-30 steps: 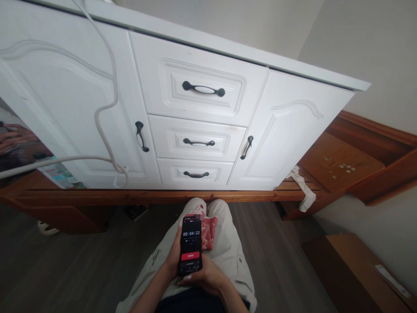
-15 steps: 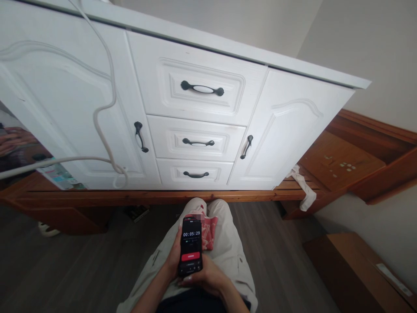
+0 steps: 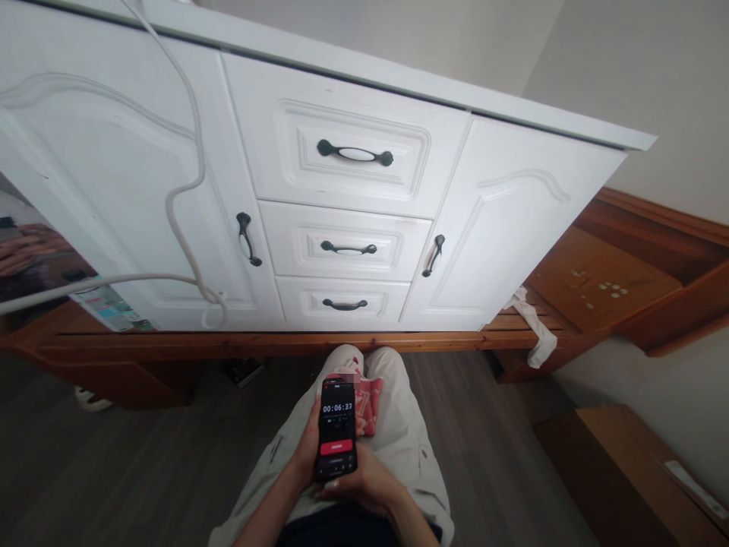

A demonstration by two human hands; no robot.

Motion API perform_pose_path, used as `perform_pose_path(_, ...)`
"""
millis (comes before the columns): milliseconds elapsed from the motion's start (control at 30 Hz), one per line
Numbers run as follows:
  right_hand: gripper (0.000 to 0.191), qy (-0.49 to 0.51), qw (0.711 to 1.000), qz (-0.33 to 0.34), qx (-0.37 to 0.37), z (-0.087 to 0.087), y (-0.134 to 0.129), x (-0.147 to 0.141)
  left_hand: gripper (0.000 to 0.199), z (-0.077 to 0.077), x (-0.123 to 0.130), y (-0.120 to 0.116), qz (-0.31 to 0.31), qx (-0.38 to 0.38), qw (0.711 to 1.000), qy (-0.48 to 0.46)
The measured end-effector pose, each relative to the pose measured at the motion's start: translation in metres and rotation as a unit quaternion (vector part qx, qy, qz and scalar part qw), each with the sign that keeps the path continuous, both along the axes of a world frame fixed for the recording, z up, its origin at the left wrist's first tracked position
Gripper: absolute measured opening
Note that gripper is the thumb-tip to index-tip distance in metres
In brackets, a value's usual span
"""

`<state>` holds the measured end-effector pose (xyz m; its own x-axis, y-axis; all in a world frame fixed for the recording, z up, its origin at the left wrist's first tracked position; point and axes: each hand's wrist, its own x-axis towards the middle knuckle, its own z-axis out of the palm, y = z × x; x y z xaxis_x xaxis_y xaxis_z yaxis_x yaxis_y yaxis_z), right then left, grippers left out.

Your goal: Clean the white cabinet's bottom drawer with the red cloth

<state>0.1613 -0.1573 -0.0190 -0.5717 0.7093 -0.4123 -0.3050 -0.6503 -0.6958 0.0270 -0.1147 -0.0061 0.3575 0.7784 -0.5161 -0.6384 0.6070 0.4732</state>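
Both the left hand point(image 3: 304, 460) and right hand point(image 3: 364, 486) grasp the phone point(image 3: 336, 438) between them.

phone point(image 3: 336, 429); black; screen lit, timer showing; upright over lap

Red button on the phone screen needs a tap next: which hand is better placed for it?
Right, probably. The left hand wraps the phone along its left edge, carrying it. The right hand only cradles the bottom end, its thumb lying just below the red button.

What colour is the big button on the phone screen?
Red, a wide bar on the phone screen, clear in the head view.
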Motion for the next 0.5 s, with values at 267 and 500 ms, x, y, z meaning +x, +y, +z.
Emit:
perform_pose_path(267,0.065,0.003,1.0,0.002,0.015,-0.005,0.0007,0.0009,0.077,0.0054,0.0014,-0.0009,0.015,-0.002,1.0,0.016)
perform_pose_path(500,0.067,-0.006,1.0,0.001,0.005,-0.0007,0.0008,0.0,0.078,0.0077,0.0007,-0.003,0.012,-0.009,0.999,0.031)
